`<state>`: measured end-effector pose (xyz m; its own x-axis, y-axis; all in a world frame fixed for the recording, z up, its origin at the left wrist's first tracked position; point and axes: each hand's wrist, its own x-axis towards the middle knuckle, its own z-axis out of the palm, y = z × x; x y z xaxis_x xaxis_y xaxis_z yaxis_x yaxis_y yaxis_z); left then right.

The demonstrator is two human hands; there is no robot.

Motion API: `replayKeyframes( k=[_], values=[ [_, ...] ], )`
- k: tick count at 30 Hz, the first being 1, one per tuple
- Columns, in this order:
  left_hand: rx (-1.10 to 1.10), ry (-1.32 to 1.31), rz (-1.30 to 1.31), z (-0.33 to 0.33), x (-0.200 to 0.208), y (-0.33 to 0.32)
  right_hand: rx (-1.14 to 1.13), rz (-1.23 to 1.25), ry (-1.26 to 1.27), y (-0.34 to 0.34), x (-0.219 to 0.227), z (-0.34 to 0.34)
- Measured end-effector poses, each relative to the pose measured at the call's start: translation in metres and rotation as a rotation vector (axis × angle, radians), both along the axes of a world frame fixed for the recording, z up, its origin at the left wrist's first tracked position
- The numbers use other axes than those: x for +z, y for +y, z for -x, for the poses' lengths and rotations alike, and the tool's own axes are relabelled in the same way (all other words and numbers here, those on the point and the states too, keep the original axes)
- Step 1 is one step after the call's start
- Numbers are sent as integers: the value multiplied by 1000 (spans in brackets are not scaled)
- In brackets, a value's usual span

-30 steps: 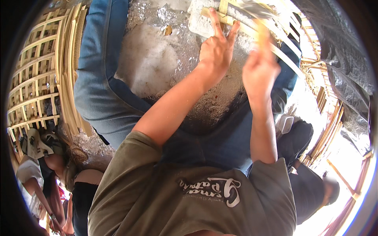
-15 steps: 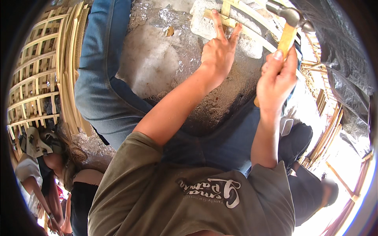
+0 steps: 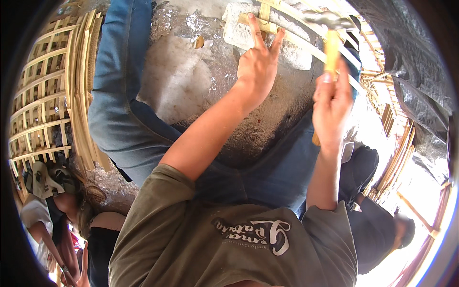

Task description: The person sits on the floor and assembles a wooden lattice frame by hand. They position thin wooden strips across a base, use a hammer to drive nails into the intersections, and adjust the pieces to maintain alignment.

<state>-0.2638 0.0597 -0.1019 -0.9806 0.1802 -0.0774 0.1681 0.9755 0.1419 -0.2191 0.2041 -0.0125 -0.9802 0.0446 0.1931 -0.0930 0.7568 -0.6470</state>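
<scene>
My left hand (image 3: 258, 70) rests with its index and middle fingers spread apart on a pale bamboo strip (image 3: 301, 40). The other fingers are curled in. A second strip (image 3: 264, 10) crosses the first between those two fingertips. Beneath them lies a whitish stone block (image 3: 233, 32) on the ground. My right hand (image 3: 332, 107) is closed around the yellow wooden handle of a hammer (image 3: 332, 53). Its metal head is raised near the strips, to the right of my left hand, and is smeared by motion. Whether a nail is at the joint, I cannot tell.
A bamboo lattice (image 3: 42, 98) and a stack of long slats (image 3: 79, 81) stand at the left. Black plastic sheeting (image 3: 406, 67) hangs at the right. Other people sit close by, one at lower left (image 3: 40, 220) and one in dark clothes (image 3: 375, 234) at lower right.
The hammer has swung left, its head now blurred above the strips. My left hand keeps its two fingers on the bamboo, while the whole view has shifted slightly.
</scene>
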Motion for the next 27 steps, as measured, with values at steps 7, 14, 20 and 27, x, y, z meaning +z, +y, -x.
replayKeyframes(
  k=[7, 14, 20, 27],
  values=[
    [-3, -48, -4, 0, 1, 2, 63, -218, -99, -20, -18, 15],
    [36, 35, -51, 3, -3, 2, 64, -72, 315, -22, -25, 18],
    [25, -37, -103, 0, 2, 0, 137, -289, -86, -24, -24, 24],
    [12, -51, -49, 2, 3, 2, 175, -315, -65, -27, -36, 19]
  ],
)
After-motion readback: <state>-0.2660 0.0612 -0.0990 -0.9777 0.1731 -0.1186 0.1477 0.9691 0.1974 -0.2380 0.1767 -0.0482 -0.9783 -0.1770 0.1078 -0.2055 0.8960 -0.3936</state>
